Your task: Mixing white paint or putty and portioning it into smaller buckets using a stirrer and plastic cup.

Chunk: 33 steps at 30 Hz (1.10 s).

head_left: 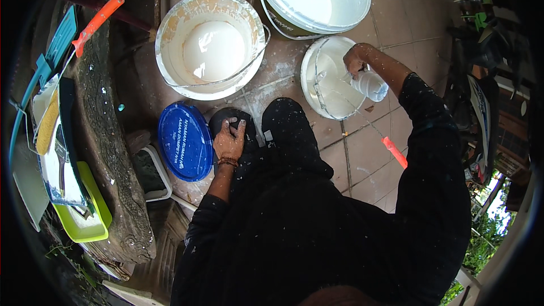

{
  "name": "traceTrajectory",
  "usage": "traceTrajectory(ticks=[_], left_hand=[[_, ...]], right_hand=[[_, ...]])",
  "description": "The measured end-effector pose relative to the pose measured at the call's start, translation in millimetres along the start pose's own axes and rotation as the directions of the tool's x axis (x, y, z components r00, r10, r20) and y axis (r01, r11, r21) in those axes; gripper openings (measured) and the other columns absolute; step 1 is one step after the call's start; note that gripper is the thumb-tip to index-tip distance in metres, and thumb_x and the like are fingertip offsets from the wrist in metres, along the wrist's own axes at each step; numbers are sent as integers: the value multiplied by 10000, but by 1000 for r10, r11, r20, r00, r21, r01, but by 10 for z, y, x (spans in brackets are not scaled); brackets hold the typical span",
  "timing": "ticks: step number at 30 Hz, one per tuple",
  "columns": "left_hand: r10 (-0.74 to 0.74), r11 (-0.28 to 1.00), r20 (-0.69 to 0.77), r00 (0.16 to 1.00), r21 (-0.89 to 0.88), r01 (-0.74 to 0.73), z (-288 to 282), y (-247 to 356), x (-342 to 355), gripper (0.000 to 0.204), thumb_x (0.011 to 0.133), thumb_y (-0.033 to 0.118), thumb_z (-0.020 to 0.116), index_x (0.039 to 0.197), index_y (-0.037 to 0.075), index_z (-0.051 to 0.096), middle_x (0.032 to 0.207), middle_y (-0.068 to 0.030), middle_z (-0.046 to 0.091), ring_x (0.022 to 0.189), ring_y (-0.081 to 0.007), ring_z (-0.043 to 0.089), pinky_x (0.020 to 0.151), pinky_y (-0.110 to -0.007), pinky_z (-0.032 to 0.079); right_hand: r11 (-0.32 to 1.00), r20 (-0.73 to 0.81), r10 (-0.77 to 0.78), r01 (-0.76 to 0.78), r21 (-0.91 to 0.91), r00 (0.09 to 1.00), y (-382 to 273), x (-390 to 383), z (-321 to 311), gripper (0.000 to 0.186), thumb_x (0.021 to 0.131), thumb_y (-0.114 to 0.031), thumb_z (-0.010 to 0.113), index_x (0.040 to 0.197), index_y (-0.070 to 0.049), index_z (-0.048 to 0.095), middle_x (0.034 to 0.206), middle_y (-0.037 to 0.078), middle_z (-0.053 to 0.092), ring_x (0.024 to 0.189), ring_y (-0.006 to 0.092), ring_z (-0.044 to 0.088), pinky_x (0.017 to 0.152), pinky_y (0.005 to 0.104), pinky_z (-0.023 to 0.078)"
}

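Currently, one clear plastic cup (371,85), ribbed, tilted, in the grasp of the right hand (355,59); fingers curled about it, their exact hold partly hidden.

One small white bucket (305,72), directly beneath and to the left of those fingers, wire handle across its mouth; pale contents within. The cup overlaps its right-hand rim.

One orange-handled tool (394,152), below the right fingers, its thin shaft running up toward the small bucket; head not made out.

One left hand (228,143), laid on the left knee, fingers spread and relaxed, nothing grasped.

One blue lid (184,143), oval in this view, just left of the left fingers.

One wide paint bucket (169,37), beyond the left fingers, inner wall smeared, white paint at the bottom.

One tall bucket (354,0), beyond the right fingers, white inside.

Step in hand, by judgement: moving liquid by cup at the small bucket; whether scooping or pouring cannot be told. The next move seems to call for a steady wrist, the cup's mouth kept inside the rim and clear of the wire handle.
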<state>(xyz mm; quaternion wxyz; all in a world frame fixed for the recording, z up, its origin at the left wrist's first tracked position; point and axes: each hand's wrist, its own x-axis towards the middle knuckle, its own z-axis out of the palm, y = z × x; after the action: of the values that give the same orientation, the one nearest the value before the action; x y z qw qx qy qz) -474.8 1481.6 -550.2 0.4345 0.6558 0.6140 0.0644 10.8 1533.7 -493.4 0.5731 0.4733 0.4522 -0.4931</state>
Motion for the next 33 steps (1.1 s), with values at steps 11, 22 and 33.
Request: traceTrajectory(ticks=[11, 22, 33], left_hand=[[-30, 1000, 34, 999, 4, 30, -44, 37, -2, 374, 932, 451, 632, 1099, 117, 655, 706, -81, 652, 681, -295, 657, 675, -418, 505], [-8, 1000, 9, 1000, 3, 8, -14, -11, 7, 404, 904, 484, 655, 1080, 120, 648, 678, -63, 663, 672, -297, 670, 653, -421, 510], [-28, 1000, 20, 999, 0, 28, -34, -5, 1, 407, 903, 490, 654, 1073, 120, 648, 675, -60, 657, 675, -297, 668, 651, -418, 508]], right_hand=[[1000, 7, -4, 4, -21, 1000, -44, -63, -40, 329, 789, -269, 792, 934, 22, 740, 824, 118, 712, 694, 230, 648, 634, 373, 547], [999, 9, 14, -14, -30, 1000, -71, -132, -53, 322, 780, -249, 798, 946, 22, 740, 847, 126, 713, 704, 232, 649, 650, 380, 545], [1000, -29, 12, -12, 11, 999, -168, -140, -66, 305, 792, -223, 786, 935, 41, 729, 818, 121, 690, 698, 219, 650, 619, 353, 558]])
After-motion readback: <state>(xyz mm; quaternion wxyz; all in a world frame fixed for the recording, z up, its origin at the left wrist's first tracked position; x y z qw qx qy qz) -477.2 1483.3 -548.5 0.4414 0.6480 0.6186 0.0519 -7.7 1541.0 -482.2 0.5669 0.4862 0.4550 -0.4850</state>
